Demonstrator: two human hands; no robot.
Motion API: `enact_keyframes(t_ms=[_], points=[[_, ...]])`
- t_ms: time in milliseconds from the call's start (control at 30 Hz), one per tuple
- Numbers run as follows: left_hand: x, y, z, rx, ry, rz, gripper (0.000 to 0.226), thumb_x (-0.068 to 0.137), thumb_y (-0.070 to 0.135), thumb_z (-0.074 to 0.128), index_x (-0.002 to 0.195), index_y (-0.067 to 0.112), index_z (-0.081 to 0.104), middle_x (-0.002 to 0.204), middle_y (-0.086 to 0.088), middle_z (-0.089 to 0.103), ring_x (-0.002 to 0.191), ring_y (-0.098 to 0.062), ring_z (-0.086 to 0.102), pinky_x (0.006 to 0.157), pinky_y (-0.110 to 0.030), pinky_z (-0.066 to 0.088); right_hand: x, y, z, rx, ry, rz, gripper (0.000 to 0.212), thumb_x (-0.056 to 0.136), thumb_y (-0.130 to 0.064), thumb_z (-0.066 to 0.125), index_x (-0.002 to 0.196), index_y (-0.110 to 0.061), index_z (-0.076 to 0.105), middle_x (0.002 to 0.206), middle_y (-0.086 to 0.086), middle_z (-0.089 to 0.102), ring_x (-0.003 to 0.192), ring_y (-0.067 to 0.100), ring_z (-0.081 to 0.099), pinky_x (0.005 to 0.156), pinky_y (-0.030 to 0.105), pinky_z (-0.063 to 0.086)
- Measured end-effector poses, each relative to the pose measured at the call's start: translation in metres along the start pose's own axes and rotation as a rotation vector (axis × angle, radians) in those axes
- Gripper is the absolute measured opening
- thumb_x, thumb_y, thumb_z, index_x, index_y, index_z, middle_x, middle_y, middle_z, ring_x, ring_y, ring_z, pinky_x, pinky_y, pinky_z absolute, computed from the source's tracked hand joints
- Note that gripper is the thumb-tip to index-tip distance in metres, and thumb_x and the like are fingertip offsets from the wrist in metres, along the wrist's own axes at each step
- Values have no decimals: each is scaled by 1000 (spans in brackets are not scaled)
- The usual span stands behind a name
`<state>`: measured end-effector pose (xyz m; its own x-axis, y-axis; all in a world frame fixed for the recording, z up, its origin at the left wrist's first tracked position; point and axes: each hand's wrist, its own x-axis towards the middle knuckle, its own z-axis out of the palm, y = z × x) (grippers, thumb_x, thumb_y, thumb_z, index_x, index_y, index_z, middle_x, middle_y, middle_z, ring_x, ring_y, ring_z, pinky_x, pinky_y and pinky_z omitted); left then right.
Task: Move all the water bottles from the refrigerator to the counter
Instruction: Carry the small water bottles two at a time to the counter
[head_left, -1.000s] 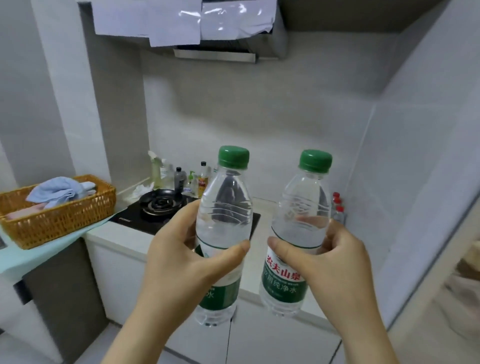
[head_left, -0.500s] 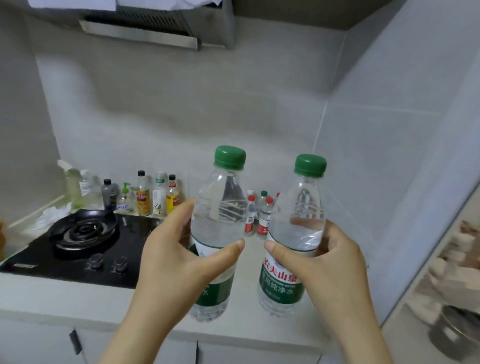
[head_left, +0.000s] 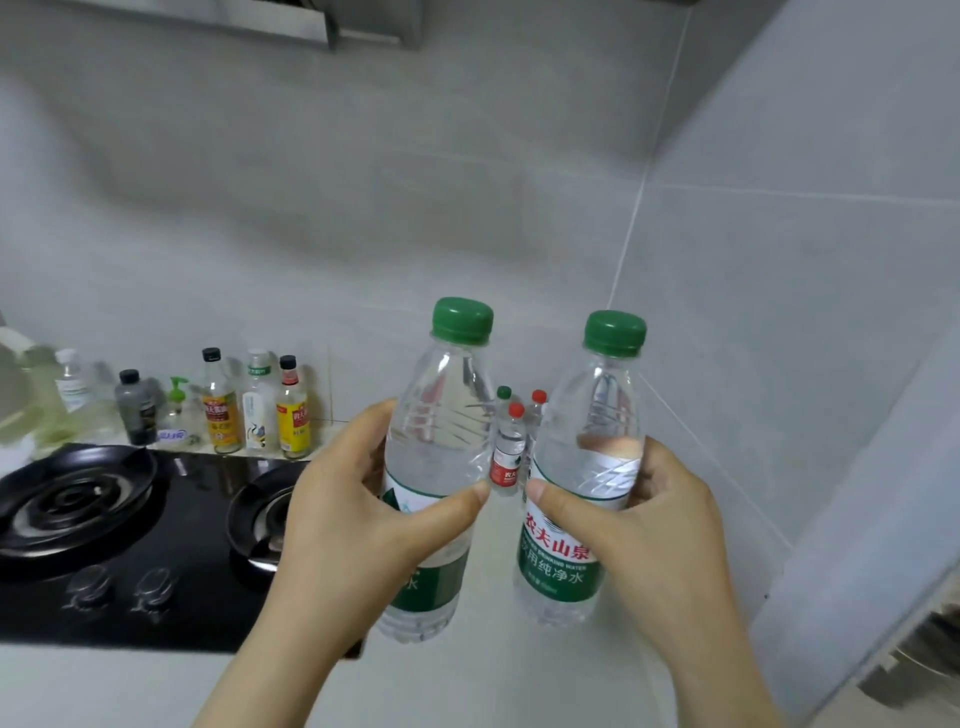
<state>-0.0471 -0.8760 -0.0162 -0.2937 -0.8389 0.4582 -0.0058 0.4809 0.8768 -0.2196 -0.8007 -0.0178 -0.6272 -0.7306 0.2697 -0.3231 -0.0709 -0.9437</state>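
Left hand (head_left: 363, 525): clamped round the middle of the left bottle (head_left: 441, 431); thumb laid across the front, fingers curled behind.

Right hand (head_left: 660, 540): clamped round the middle of the right bottle (head_left: 592, 410); thumb across the front just above the label, fingers curled behind and visible through the clear wall.

Both bottles: clear plastic, capped. Long axis close to vertical on each, tops leaning slightly to the right in the head view. Left cap (head_left: 462, 319) and right cap (head_left: 614, 332): green, pointing up. Bases pointing down at the counter (head_left: 493, 680).

Position: side by side, close but apart, thumbs of the two hands nearly meeting in the gap. Held over the pale counter, just right of the stove (head_left: 197, 597). Bases low over the surface; contact with the counter: cannot tell.

Labels: green band with white characters on the right bottle, facing the camera; band on the left bottle mostly covered by the left hand.

Surroundings:
- Small bottles (head_left: 506, 462): upright at the back of the counter near the wall corner, seen in the gap between the two held bottles; two red caps, one green.
- Stove: black glass top, two burners, two knobs near the front edge.
- Seasoning bottles (head_left: 249, 410): upright in a row along the wall behind the stove.
- Hood (head_left: 363, 21): lower edge only, at the top of the view
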Motion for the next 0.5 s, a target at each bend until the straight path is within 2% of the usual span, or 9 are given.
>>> enact_keyframes(t_ms=[100,200,333,433,500], points=[[29,-10,18,3,11,-2,49,54,34,87,98,36,67,92,20,74,83,2,70,74,-17,56,36,9,1,17,-15,-7,50,50,-26,91,95,-33,71,86,-18,75,79,2,72,73,31,60],[55,-23,36,10,24,-16,49,57,23,92,98,33,67,91,18,74,82,0,71,73,-18,57,73,20,2,28,-30,-12,48,47,-26,90,91,-33,71,88,-16,75,79,3,72,75,33,60],[80,-41,54,35,50,-40,45,58,20,86,97,32,67,88,19,74,80,1,70,70,-16,56,113,38,5,13,-39,2,58,38,-42,86,93,-34,70,99,-13,74,83,5,72,76,36,60],[96,-57,62,48,43,-69,44,59,19,85,97,31,67,87,20,74,78,2,70,67,-14,55,134,52,9,9,-54,35,51,43,-34,87,91,-33,70,85,-18,74,77,3,72,74,35,61],[109,-67,64,57,34,-80,44,60,17,85,97,31,67,86,21,74,78,2,70,65,-13,54,145,59,14,3,-65,48,51,43,-32,88,91,-32,71,85,-17,75,77,4,72,73,34,60]])
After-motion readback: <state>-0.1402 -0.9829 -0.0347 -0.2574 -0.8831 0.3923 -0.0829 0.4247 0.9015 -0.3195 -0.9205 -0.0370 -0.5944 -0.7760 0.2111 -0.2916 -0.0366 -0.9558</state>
